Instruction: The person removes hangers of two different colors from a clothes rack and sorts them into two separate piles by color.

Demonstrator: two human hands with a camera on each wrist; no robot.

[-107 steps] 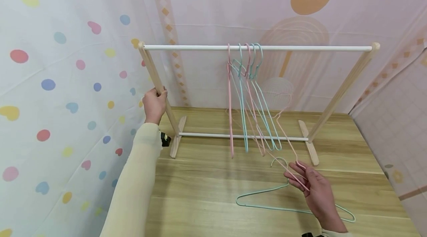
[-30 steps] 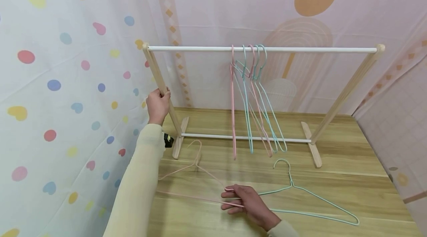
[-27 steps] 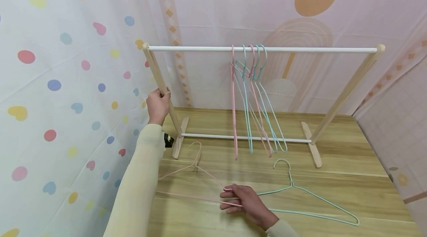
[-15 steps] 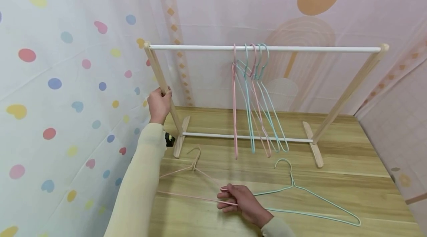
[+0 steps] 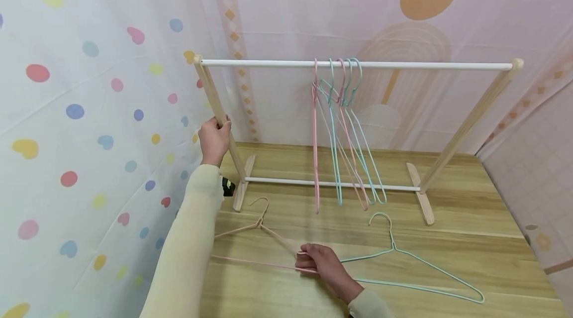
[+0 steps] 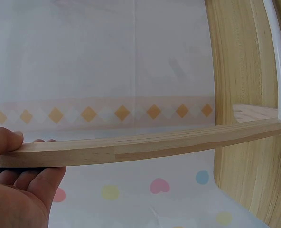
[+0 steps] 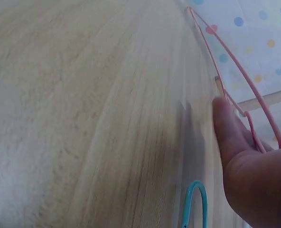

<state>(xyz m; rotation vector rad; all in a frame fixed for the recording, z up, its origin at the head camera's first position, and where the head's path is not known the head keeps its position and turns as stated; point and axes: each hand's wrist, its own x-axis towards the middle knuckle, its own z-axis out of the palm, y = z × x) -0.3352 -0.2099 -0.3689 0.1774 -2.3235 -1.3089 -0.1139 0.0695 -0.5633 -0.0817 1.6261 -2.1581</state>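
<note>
My left hand grips the left wooden post of a garment rack, thumb and fingers wrapped round it; the left wrist view shows the same hold. Low over the wooden table at the front, my right hand holds a pink clothes hanger by its right end. That hanger lies nearly flat with its hook towards the rack, and its left end is hidden behind my left sleeve. A mint green hanger lies just right of my right hand, partly covered by it.
Several pink and turquoise hangers hang close together near the middle of the rack's white top bar. A lower white bar joins the feet. Patterned curtains stand behind and at both sides of the table.
My right hand has brought the pink hanger from the right side, in front of the rack, leftwards and down to the table. Its fingers have drawn in slightly. The left hand keeps its hold.
</note>
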